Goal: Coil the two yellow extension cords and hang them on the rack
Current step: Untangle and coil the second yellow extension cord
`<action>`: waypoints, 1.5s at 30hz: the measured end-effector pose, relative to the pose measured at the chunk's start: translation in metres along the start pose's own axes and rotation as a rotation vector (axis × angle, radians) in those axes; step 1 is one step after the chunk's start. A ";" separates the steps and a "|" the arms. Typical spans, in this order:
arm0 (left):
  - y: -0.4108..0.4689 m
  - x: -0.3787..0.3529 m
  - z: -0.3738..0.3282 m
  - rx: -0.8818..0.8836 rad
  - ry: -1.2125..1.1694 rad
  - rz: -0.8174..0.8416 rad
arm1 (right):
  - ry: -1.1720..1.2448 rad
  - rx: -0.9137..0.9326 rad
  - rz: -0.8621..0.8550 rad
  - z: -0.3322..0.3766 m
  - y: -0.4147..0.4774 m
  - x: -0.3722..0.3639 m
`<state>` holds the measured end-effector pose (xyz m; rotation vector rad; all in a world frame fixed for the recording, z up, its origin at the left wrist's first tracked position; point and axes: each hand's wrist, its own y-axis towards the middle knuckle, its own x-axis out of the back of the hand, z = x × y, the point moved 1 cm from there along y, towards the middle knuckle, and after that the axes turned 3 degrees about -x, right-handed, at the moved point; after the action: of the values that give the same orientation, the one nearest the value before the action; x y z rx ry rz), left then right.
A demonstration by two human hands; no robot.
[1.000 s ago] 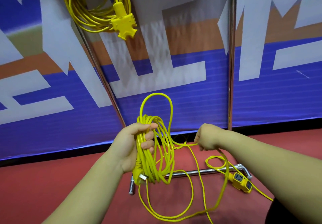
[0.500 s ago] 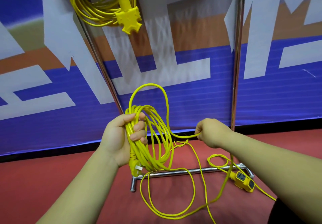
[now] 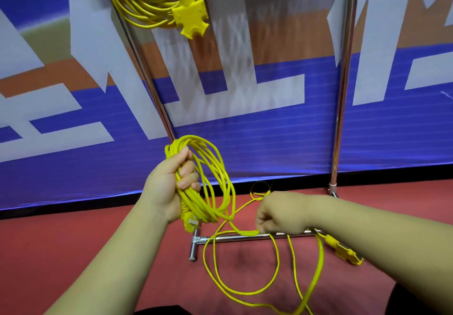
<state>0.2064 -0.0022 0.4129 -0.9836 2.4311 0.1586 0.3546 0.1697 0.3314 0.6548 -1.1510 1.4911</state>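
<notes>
Slack cord (image 3: 320, 260) trails on the floor (image 3: 73, 241) as the right hand (image 3: 279, 214) pinches it; even, matching loops should feed the coil (image 3: 193, 200) fisted in the left hand (image 3: 166, 185). Beyond, the first cord (image 3: 137, 3) hangs on the rack (image 3: 344, 94).

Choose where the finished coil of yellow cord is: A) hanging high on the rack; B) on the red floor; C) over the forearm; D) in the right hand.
A: the finished coil hangs high on the rack, while the left hand grips the second cord, only partly coiled.
</notes>
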 end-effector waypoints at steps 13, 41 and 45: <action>0.005 -0.016 0.043 -0.021 0.300 -0.081 | -0.270 0.245 -0.681 0.023 -0.040 0.038; 0.007 -0.043 0.029 -0.104 0.333 -0.098 | 1.115 0.024 -0.073 -0.042 -0.065 0.051; 0.012 -0.027 0.027 -0.062 0.352 -0.151 | 1.164 0.000 -0.407 -0.041 -0.064 0.062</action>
<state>0.2256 0.0308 0.4018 -1.3120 2.6635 0.0069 0.4065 0.2287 0.3895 -0.0537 -0.0992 1.1875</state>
